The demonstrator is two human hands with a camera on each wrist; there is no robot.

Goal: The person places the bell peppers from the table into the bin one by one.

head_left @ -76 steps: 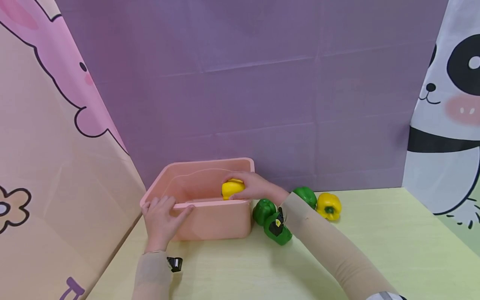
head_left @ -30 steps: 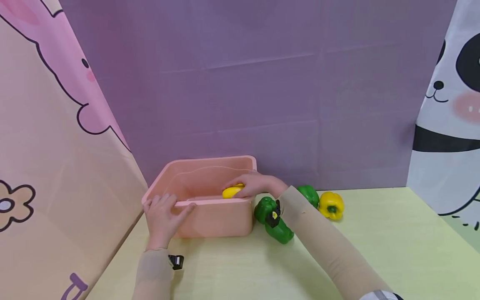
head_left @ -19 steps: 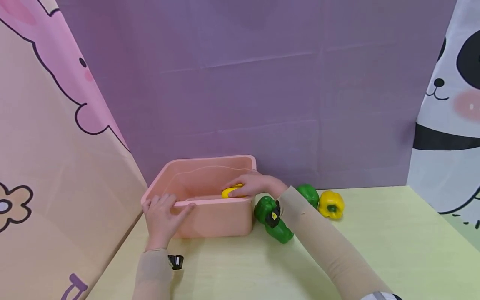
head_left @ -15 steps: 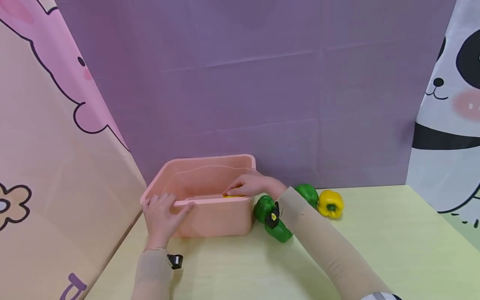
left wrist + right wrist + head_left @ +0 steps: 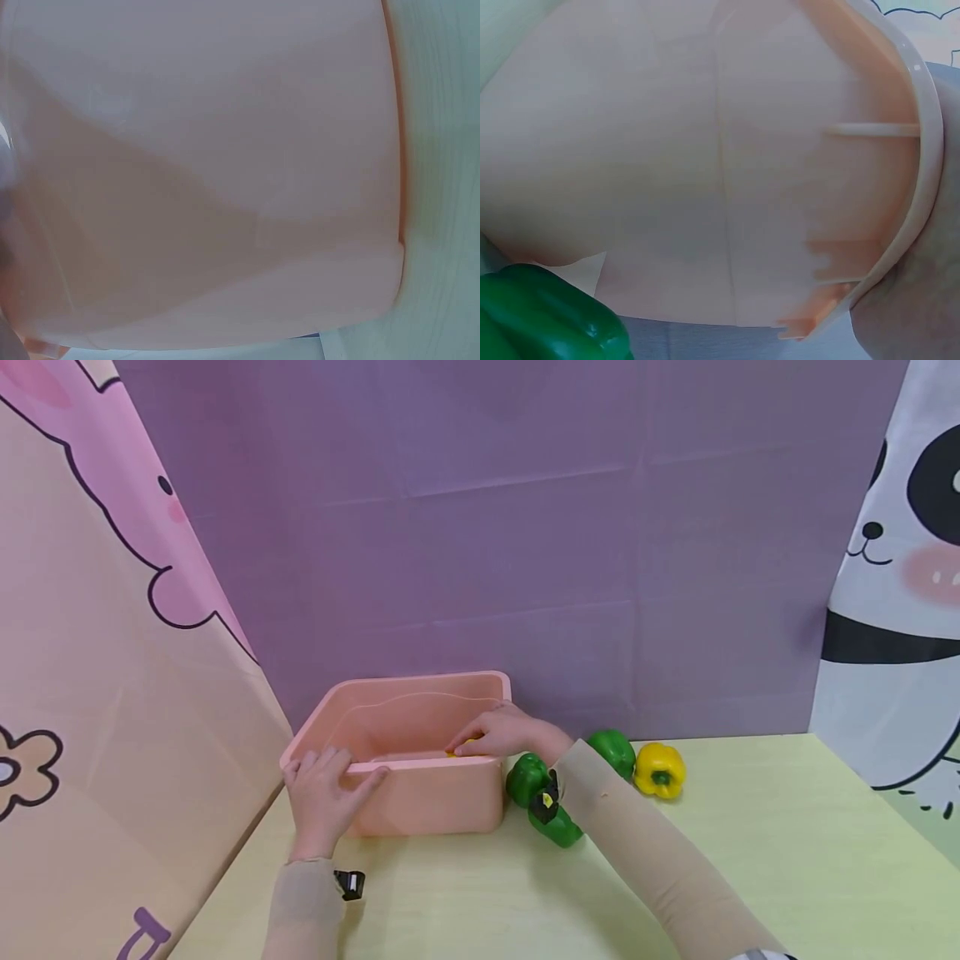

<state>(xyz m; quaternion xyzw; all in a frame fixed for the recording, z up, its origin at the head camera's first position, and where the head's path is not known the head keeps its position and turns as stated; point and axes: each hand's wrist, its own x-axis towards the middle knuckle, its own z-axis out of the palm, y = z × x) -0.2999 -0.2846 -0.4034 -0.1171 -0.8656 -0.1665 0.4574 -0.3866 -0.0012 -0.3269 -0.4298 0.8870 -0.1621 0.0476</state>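
Note:
A pink plastic bin (image 5: 427,797) stands on the table against the purple backdrop. My left hand (image 5: 324,797) grips its near rim at the left corner, fingers over the edge and thumb along the front. My right hand (image 5: 498,731) reaches over the right end, fingers curled down round a yellow bell pepper (image 5: 451,753) low inside. Only slivers of that pepper show past the fingers and front wall. In the left wrist view the bin's outer wall (image 5: 225,172) fills most of the picture. The right wrist view shows the bin's end wall (image 5: 705,165), the right hand mostly hidden beyond the rim.
Right of the bin lie a green bell pepper (image 5: 527,779) close to its wall, another green one (image 5: 558,828) nearer me, and a third green one (image 5: 611,752) behind my forearm. A second yellow pepper (image 5: 660,771) sits farthest right on the pale wooden table (image 5: 787,852).
My right hand has lowered the yellow bell pepper deeper into the bin, so most of it has dropped out of sight. The left hand keeps its place on the rim.

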